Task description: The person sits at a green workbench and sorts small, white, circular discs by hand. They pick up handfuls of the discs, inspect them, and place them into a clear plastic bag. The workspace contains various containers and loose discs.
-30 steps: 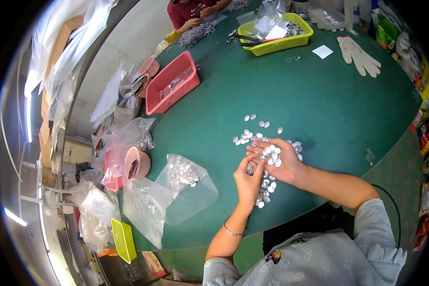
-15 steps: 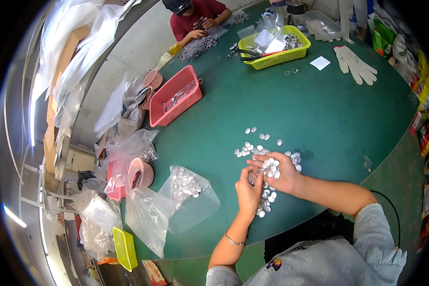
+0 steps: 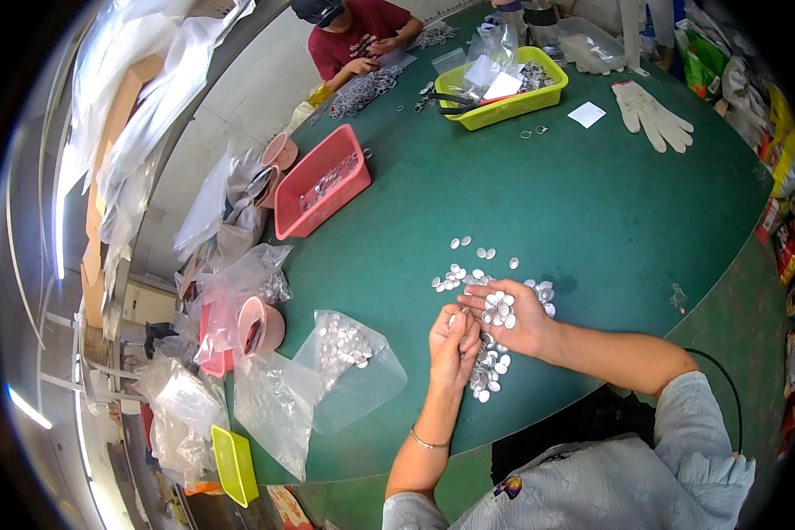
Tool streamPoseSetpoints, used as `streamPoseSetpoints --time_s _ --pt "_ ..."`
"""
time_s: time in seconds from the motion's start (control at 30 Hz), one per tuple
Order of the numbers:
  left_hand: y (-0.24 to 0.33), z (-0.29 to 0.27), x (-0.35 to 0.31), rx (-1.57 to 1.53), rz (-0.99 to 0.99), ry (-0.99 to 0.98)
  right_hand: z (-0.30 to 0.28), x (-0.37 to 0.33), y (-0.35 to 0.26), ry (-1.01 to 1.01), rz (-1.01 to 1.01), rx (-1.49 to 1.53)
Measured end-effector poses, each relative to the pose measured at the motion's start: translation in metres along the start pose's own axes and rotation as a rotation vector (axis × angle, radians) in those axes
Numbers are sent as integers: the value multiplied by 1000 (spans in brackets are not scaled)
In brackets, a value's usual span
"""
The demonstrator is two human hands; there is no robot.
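My right hand (image 3: 526,322) is palm up above the table's near part, cupping several small silvery metal discs (image 3: 500,309) in its palm. My left hand (image 3: 453,346), with a bracelet at the wrist, is closed beside the right fingertips. A bit of silver shows between its curled fingers, mostly hidden. More loose discs (image 3: 486,371) lie on the green table (image 3: 415,203) under and between my hands, and others are scattered just beyond and to the right. To the left, a clear plastic bag (image 3: 371,389) lies flat with many discs in it.
A pink basket (image 3: 349,190) with small metal pieces stands at the left edge, near pink cups (image 3: 265,327) and plastic bags. Farther off are a yellow-green basket (image 3: 512,108), a white card (image 3: 586,114) and a knitted glove (image 3: 652,117). A co-worker (image 3: 353,40) sits across, handling metal rings.
My left hand has drawn slightly back from the right palm, its fingers now curled in closer. The right hand stays in place with its discs. The view has shifted a little.
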State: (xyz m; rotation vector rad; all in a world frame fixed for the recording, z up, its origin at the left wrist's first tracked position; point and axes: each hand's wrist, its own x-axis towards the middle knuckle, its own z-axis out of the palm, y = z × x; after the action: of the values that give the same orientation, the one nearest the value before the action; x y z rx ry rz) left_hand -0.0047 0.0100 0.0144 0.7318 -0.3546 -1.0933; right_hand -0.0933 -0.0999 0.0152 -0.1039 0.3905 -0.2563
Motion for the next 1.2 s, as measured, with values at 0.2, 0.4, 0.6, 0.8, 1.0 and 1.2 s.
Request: streamPoseSetpoints --time_s 0.2,0.4,0.6,0.8,1.0,1.2 --pt "2 -6 0 -204 -103 -85 -3 1 1 -20 19 15" --pt "-3 -1 0 48 -50 20 -6 3 2 -34 23 1" --pt "-12 9 -3 771 225 250 3 -2 1 -11 21 0" --pt "-12 12 -3 1240 371 307 -1 2 2 -43 13 -32" --pt "-7 14 -3 1428 349 301 -11 9 2 -91 27 -29" --pt "-11 9 -1 1349 488 315 -3 6 2 -65 29 -49"
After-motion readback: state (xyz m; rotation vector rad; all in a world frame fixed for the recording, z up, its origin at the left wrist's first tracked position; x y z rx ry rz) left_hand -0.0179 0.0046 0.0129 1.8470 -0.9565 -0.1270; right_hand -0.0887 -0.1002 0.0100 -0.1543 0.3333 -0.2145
